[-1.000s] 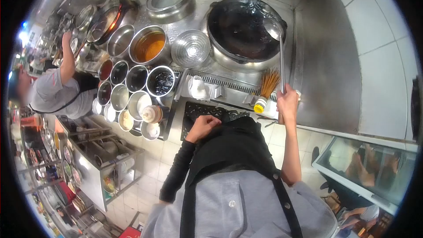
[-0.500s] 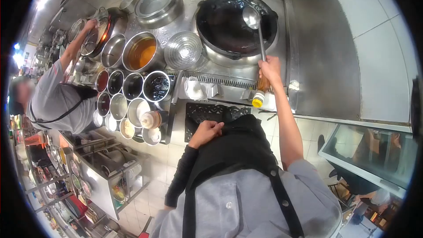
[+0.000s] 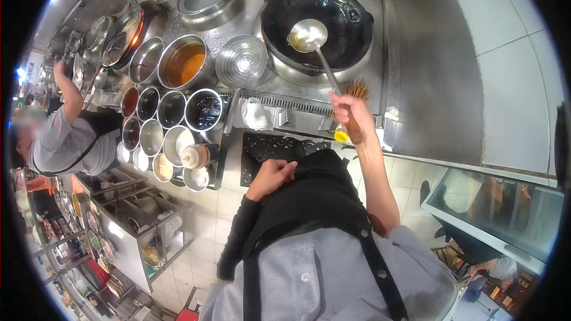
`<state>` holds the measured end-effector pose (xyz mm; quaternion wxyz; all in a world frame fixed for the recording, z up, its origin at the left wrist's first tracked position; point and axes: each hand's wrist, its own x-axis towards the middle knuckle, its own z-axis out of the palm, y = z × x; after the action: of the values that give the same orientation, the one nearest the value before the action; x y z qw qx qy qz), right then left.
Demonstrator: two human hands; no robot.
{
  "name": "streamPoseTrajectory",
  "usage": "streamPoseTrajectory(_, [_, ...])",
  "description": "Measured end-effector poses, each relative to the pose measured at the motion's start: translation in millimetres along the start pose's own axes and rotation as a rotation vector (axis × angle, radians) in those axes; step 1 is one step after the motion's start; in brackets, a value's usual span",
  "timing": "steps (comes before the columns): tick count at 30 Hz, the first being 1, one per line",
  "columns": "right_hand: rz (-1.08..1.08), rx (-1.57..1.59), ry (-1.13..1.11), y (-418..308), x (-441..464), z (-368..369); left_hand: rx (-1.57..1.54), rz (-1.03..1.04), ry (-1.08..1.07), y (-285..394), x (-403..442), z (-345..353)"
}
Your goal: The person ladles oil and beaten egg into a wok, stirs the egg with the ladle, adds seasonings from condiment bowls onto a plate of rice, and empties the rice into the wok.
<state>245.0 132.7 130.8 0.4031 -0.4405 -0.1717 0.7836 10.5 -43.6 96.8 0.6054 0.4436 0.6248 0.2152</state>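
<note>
My right hand (image 3: 354, 116) is closed round the handle of a steel ladle (image 3: 308, 35). The ladle's bowl hangs over the left half of a black wok (image 3: 352, 44) and holds a yellowish liquid. Dark, glossy metal shows inside the wok. Just beyond my right hand is a bamboo brush (image 3: 358, 88), and below it a bottle with a yellow cap (image 3: 341, 135), partly hidden by the hand. My left hand (image 3: 271, 178) rests at my waist against the black apron (image 3: 315, 193), fingers loosely curled in, with nothing visible in them.
Left of the wok lies a perforated strainer (image 3: 241, 62) beside a pot of orange-brown liquid (image 3: 185, 66). Several seasoning containers (image 3: 205, 111) stand nearer, with a squeeze bottle (image 3: 195, 157) among them. A co-worker (image 3: 77, 137) stands at far left. A white cloth (image 3: 254, 114) lies on the stove's front ledge.
The ladle has swung left over the wok, and yellowish liquid now shows in its bowl. My right hand shifted slightly left and nearer. The co-worker's hand has left the pot at far left.
</note>
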Motion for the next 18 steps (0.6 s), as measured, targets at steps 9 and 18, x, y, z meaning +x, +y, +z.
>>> streamPoseTrajectory(9, [-0.353,-1.058,0.388,-9,-81,-7,-0.142,0.267,-0.132,47,10,15])
streamPoseTrajectory(18, [-0.469,-0.478,0.322,34,-88,16,-0.594,0.245,-0.333,145,68,68])
